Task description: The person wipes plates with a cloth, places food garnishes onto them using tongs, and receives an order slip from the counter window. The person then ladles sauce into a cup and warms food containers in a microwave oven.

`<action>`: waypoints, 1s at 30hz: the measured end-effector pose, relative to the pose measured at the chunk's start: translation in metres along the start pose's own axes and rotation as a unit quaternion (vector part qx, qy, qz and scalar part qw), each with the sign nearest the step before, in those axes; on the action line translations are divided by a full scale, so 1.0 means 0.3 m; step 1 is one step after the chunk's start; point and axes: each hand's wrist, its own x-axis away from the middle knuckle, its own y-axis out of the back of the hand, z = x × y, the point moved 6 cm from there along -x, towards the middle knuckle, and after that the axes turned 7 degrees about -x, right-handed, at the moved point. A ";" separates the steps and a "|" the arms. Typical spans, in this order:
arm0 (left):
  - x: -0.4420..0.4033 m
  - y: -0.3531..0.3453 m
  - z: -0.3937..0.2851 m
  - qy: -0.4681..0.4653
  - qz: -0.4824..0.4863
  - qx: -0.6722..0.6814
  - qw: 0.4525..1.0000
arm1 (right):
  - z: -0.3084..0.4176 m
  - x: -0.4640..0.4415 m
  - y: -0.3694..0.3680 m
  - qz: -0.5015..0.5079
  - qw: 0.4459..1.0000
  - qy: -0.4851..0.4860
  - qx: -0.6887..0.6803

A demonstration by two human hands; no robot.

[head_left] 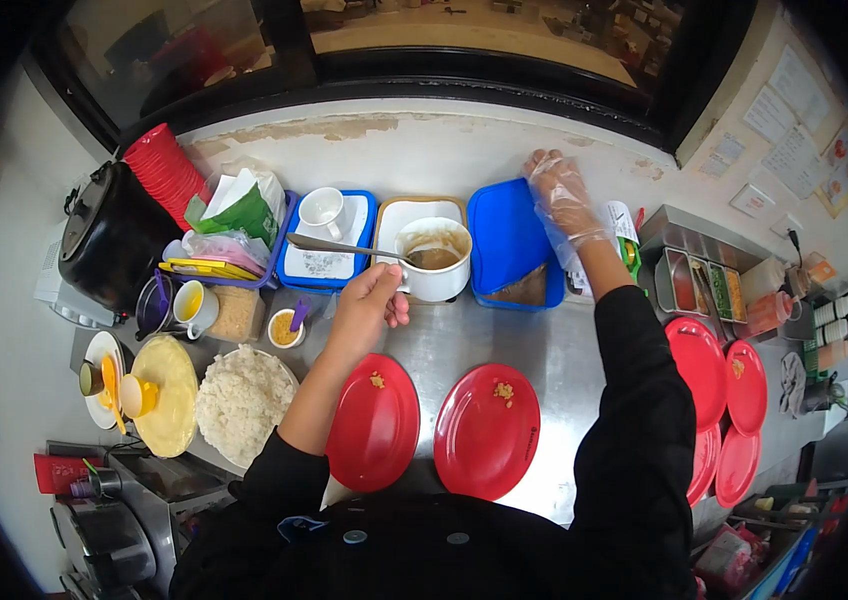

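My left hand (371,312) is closed at the handle of a white mug (441,278) with brown sauce inside. A metal spoon (349,247) rests in the mug, its handle pointing left. In a clear plastic glove, my right hand (566,195) grips the upper right edge of a blue lid (512,235). The lid is shifted back over a blue container (484,300), and brown contents show at its front. Two red oval plates (374,430) (479,455) lie in front of me, each with a small clump of yellowish food.
A bowl of white rice (244,395) stands left, beside a yellow lid (166,400). Behind are a white cup (324,212) on a blue tub and a black cooker (114,240). Several red plates (699,375) lie right, below metal trays of toppings (704,285).
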 end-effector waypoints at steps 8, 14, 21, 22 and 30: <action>0.061 0.000 0.115 0.005 0.020 -0.030 0.999 | -0.016 0.055 0.211 0.028 0.997 0.046 -0.064; 0.123 -0.081 0.383 0.069 0.049 -0.001 0.996 | 0.020 0.172 0.292 0.061 0.992 0.060 -0.098; 0.100 -0.136 0.616 0.120 0.011 -0.025 0.992 | 0.041 0.302 0.454 0.015 0.991 0.014 -0.133; 0.096 -0.141 0.627 0.103 0.013 -0.025 0.994 | 0.046 0.337 0.457 0.015 0.991 0.015 -0.133; 0.261 -0.095 0.467 0.249 0.099 -0.171 0.948 | 0.088 0.677 0.392 -0.074 0.926 -0.303 -0.212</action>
